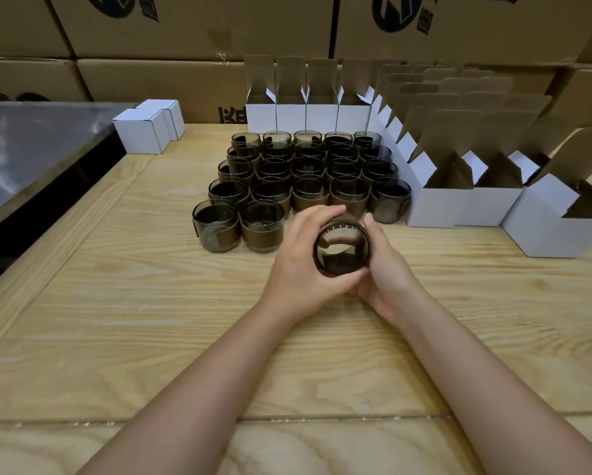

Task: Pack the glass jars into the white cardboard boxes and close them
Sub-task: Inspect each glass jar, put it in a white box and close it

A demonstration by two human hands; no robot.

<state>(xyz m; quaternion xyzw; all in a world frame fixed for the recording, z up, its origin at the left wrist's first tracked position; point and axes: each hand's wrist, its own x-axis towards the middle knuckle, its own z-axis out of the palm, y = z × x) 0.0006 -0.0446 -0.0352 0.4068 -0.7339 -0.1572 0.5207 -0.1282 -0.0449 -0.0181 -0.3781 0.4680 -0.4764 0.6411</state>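
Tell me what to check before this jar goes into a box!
1. Jar held firmly: ok. The left hand and right hand both curl round the jar.
2. Open box ready: ok. An open white box stands to the right, flaps up.
3. Box empty inside: cannot tell; its inside is dark.
4. Way to the box free: ok. Only bare table lies between.
5. Jar without cracks: cannot tell.
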